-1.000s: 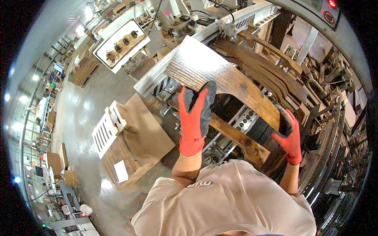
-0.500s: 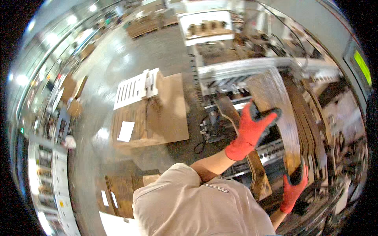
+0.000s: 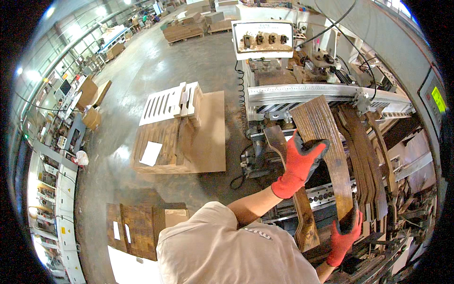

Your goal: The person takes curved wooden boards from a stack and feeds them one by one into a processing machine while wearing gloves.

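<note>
Between my two gloved hands a long, curved brown wooden board (image 3: 332, 156) slants over the machine, its wide end far and its narrow end near me. My left hand (image 3: 302, 163), in a red glove with a dark palm, is closed on the board's left edge, thumb over its face. My right hand (image 3: 346, 237), gloved alike, is closed around the near end; some fingers are hidden beneath. A similar curved board (image 3: 306, 220) lies on the machine to the left, passing under my left wrist. Several stacked curved boards (image 3: 362, 163) stand to the right.
A metal rail (image 3: 307, 93) crosses the machine beyond the board. Behind it stands a white control box (image 3: 263, 39) with dark knobs and a coiled cable (image 3: 241, 94). Left on the floor is a stack of wooden panels (image 3: 161, 142) with slotted white pieces (image 3: 161, 105) on top.
The view has shifted and turned sharper. Both hands keep hold of the board, which sits slightly further left in the picture with its far end over the rail's near side.
</note>
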Available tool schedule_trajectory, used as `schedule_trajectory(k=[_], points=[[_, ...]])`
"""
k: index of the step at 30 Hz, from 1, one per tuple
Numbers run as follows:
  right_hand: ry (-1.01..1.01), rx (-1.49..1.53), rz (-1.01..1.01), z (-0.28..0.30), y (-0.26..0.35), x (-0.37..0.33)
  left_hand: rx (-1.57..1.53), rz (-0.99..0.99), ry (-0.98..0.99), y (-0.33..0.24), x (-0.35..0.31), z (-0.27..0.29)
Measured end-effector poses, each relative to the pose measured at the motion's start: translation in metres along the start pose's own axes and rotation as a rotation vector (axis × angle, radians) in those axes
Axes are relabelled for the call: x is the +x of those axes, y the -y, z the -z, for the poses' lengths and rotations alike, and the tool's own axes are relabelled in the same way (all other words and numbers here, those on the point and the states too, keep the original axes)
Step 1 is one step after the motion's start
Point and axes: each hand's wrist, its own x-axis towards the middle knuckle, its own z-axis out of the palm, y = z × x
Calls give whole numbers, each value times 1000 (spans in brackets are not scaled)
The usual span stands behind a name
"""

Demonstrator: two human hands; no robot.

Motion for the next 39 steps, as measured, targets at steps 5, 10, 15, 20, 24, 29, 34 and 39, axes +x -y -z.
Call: schedule_trajectory(k=[5, 10, 15, 20, 24, 29, 34, 39], points=[[36, 111, -19, -1, 35, 13, 135, 142, -145, 18, 3, 14], [37, 1, 16, -13, 19, 14, -1, 147, 38, 22, 9, 47], [-107, -283, -3, -21, -43, 66, -128, 181, 74, 48, -2, 71], [-175, -459, -82, -21, -116, 131, -25, 296, -147, 71, -19, 79], [-72, -579, -32, -31, -170, 185, 330, 401, -332, 156, -25, 116], [-22, -414, 19, -61, -208, 214, -196, 563, -111, 205, -41, 142], [39, -393, -10, -52, -248, 217, -156, 619, -13, 200, -44, 120], [95, -516, 42, -59, -134, 204, -253, 434, 86, 245, -40, 147]])
